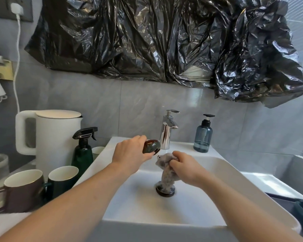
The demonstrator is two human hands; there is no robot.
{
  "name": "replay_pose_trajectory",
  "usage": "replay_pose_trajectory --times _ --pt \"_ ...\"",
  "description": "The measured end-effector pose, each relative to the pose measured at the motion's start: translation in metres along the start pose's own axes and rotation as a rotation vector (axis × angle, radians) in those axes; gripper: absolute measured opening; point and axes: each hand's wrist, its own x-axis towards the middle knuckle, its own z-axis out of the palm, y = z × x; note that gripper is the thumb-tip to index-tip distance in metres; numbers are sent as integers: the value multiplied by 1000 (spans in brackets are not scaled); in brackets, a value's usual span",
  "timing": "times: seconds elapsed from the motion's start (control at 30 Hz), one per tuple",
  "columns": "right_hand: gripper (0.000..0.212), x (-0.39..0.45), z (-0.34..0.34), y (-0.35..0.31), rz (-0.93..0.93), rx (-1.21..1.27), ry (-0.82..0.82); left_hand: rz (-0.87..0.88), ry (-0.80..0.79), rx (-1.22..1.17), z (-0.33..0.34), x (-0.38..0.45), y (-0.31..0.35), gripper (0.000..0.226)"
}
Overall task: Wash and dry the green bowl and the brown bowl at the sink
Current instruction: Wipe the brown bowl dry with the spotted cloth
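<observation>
In the head view, the left hand (129, 154) grips a small brown bowl (151, 146) by its rim, just left of the faucet (167, 131) and above the sink (217, 165). The right hand (184, 167) squeezes a grey cloth (166, 170), just below the faucet, over the drain. The bowl looks glazed, so probably stiff, fragile and slippery when wet; holding the rim with thumb inside seems safest. The green bowl I cannot find.

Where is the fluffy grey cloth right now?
In the head view, the grey cloth is gripped in the right hand, hanging over the sink drain, just below the tap.
</observation>
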Motion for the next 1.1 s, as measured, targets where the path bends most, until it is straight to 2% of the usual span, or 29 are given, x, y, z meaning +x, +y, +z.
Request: replay_pose_trajectory --times 0.2,0.37,0.63,0.73,0.93,1.1 --pt "10 1 -3 9 59 -204 56 70 11 100 -8 -4 9 39" --pt "8 0 -4 16 118 -192 186 15 -16 88 -7 -5 9 42" --pt "5 -2 3 1 -9 96 342 -392 -176 -383 14 -6 4 53" --pt "8 -4 8 -8 -73 119 318 -427 -228 -581 14 -6 11 54" --pt "11 1 15 -11 -80 -119 340 -434 -370 -825 17 -12 29 50" --pt "16 3 24 -12 -238 -172 283 -447 -358 -956 19 -8 27 50"
